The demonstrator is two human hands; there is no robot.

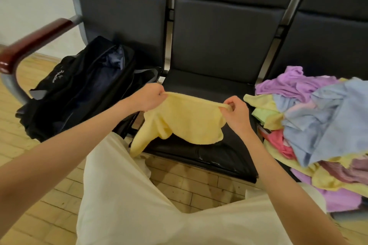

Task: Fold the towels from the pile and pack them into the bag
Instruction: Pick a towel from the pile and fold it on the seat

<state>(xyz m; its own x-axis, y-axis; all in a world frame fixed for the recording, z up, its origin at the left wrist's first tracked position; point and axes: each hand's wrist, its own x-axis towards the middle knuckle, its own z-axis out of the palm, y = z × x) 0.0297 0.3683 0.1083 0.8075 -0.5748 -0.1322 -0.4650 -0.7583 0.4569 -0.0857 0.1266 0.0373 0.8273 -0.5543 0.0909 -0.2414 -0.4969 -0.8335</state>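
Both arms reach out. The left hand [148, 96] and right hand [236, 112] each pinch a top corner of the yellow towel [183, 119], which hangs between them.

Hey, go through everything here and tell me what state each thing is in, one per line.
Yellow towel: unfolded, held up by its top edge over the middle seat.
Left hand: pinching one corner.
Right hand: pinching the other.
Bag: unzipped, open.
Pile: unfolded, jumbled.
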